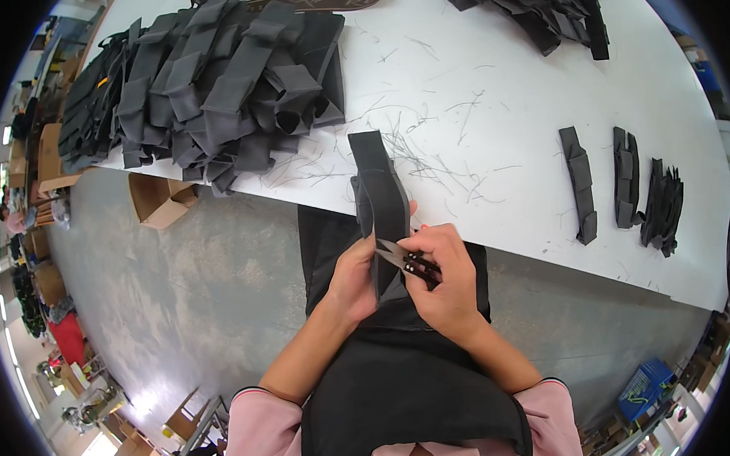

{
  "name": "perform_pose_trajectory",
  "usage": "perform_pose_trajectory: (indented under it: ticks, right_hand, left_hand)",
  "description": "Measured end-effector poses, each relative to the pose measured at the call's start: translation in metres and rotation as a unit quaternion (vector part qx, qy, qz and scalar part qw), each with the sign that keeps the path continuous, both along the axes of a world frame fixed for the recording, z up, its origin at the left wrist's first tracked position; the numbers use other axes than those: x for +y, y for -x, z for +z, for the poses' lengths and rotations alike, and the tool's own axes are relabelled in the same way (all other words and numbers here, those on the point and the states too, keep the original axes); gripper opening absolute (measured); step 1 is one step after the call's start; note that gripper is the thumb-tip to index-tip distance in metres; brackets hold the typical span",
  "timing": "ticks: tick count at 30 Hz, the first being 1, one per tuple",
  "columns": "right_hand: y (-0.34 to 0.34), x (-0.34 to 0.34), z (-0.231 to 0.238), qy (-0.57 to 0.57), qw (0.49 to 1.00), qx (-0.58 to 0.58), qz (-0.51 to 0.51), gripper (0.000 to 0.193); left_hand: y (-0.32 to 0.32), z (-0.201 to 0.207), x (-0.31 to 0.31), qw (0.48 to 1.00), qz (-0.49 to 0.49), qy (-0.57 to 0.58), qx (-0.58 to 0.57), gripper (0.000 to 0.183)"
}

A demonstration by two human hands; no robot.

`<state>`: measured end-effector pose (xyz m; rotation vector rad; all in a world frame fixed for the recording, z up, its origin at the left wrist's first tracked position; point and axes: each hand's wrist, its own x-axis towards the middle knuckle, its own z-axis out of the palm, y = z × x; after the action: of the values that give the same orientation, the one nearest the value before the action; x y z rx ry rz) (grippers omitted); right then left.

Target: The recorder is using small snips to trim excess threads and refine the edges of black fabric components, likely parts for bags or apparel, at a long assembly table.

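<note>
Black strip [383, 192], one, in my left hand [351, 283]; snips [419, 266], one pair, in my right hand [446, 282].
Strip upright at the table's [538, 174] near edge; left hand clamped on it, partly hidden behind. Right hand closed round the snips, blades parted at the strip. Brown band [330, 0], cut off above, bears markings, perhaps lettering, too small to read.

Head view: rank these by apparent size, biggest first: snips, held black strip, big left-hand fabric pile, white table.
1. White table
2. Big left-hand fabric pile
3. Held black strip
4. Snips
No two look alike in size.
</note>
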<state>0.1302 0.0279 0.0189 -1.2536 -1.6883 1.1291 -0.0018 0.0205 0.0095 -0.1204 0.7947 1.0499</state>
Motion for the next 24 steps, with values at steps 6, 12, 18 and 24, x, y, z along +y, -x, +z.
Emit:
perform_pose_trajectory:
  ticks: [6,12,18,24]
  right_hand:
    - [-0.011,-0.033,-0.001,0.072,0.994,0.032,0.079,0.036]
    - [-0.01,-0.033,-0.002,0.086,0.996,0.026,0.018,0.029]
    - [-0.01,-0.024,-0.006,-0.066,0.996,-0.064,0.019,0.034]
    - [-0.012,-0.027,-0.003,-0.111,0.988,-0.095,0.039,0.032]
  left_hand:
    - [0.011,-0.032,-0.002,0.995,0.012,-0.09,-0.043,0.078]
    - [0.018,-0.032,0.004,0.992,0.045,-0.108,-0.043,0.077]
    - [0.021,-0.023,0.005,0.993,0.052,-0.107,0.012,0.062]
    - [0.021,-0.024,0.005,0.996,0.044,-0.08,0.023,0.06]
